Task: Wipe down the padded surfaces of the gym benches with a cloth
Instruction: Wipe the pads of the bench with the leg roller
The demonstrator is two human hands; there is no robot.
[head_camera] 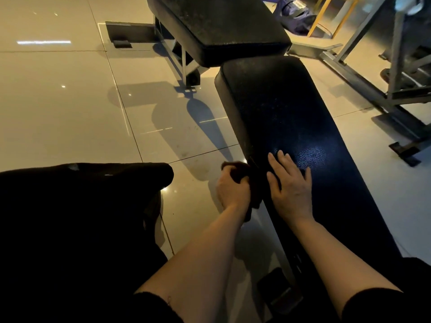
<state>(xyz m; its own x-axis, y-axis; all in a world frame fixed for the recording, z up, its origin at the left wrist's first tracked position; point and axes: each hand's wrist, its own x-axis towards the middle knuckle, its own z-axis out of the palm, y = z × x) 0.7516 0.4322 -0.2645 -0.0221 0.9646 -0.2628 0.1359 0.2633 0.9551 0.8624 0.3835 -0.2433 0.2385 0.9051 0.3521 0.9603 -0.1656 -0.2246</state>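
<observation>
- Glossy tiled floor (58, 108), pale, w/ light reflections & bench shadows.
- Long bench pad (291, 127): black, textured, runs from lower right up to centre; sheen patch near middle.
- Second bench pad (217, 26): black, top centre, its near end just beside far end of long pad; metal frame (184, 64) under it.
- Third dark pad (77, 217): lower left, well apart from long pad across a floor gap.
- Right hand (291, 183): flat on long pad, palm down, fingers straight & slightly spread; grips nothing.
- Left hand (232, 188): at left edge of long pad, fingers curled tight round cloth (242, 172).
- Cloth: dark, bunched; pressed vs. side edge of long pad, part hangs below the hand.
- Bag (293, 15): blue/purple, on floor top right; contents – can't tell.
- Yellow legs (319, 17) beside bag.
- Grey rack frame (382, 73), right side.
</observation>
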